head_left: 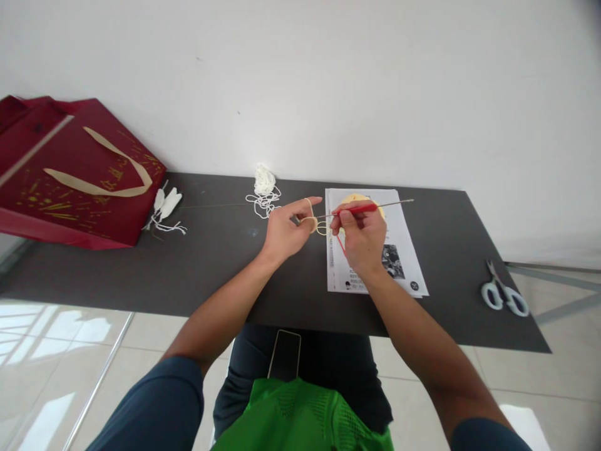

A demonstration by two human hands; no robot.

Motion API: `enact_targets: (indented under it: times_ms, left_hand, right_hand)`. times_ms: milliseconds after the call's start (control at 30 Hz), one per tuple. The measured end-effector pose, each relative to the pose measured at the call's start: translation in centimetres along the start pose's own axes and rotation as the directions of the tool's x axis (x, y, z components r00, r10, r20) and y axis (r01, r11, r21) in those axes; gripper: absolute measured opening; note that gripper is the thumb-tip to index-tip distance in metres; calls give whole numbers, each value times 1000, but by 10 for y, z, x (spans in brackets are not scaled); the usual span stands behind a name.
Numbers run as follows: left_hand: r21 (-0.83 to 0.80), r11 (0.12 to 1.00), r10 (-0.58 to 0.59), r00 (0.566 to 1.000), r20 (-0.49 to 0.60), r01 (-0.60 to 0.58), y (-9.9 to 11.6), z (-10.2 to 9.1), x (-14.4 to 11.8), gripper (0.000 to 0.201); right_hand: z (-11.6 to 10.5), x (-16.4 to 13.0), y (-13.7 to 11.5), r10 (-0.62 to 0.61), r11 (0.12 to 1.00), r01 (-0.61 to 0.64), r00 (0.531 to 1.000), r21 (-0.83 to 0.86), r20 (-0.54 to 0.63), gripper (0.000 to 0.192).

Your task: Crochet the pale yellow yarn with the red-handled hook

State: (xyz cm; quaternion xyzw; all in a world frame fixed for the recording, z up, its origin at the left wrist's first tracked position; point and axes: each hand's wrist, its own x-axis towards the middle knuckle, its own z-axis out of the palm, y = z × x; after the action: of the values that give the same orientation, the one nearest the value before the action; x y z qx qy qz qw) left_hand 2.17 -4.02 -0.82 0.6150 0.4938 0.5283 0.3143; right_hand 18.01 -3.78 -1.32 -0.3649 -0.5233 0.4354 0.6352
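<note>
Red-handled hook (pixel 357 208), pale yellow yarn (pixel 322 234) before me
My tabletop (pixel 211 263) is dark grey, my mesh garment (pixel 291 413) bright green, my sleeves (pixel 159 401) navy; the maroon bag (pixel 75 153) carries gold streaks (pixel 55 212) and a cream handle (pixel 75 181).

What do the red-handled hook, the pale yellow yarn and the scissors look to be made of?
Red-handled hook: thin grey shaft, likely metal; evenly coloured handle, probably plastic or rubber. Pale yellow yarn: matte, limp strands, likely cotton or a synthetic; which, I can't tell. Scissors: grey blades, likely metal; pale, smooth-looking loops, probably plastic.
</note>
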Motion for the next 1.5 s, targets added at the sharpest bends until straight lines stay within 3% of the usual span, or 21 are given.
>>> enact_targets:
  times_ms: [67,167,333,567,867,1033,1133,1333,1500]
  left_hand:
    - [-196,976,-93,995,40,99,-1,-1,3,32]
    - [-430,870,-221,970,100,242,-2,-3,7,41]
    - [-559,764,-293,945,145,322,-3,-2,8,37]
    - [-569,757,-322,941,105,322,-3,7,3,19]
    - [-553,794,-330,943,-44,252,-2,10,2,18]
    - [-553,797,-314,949,-34,244,0,9,3,46]
    - [-523,812,-316,949,-19,260,-1,9,3,52]
    - [-479,848,-265,964,-12,227,-2,8,3,50]
    - [-512,834,-262,964,-42,204,-2,7,4,45]
  right_hand:
    - [0,1,2,-7,999,8,1000,51,-10,14]
    - [1,1,3,-13,996,16,1000,84,-28,17]
    - [3,2,3,42,978,-35,999,206,-28,21]
    - [9,-1,11,245,905,-225,970,361,-10,23]
    - [16,-7,13,319,880,-289,948,376,-18,22]
    - [17,-7,14,296,896,-263,954,357,-41,24]
    - [15,-5,14,250,921,-220,967,321,-57,21]
    - [13,-4,11,252,917,-235,968,321,-11,19]
    - [13,-3,10,274,907,-238,960,347,-58,20]
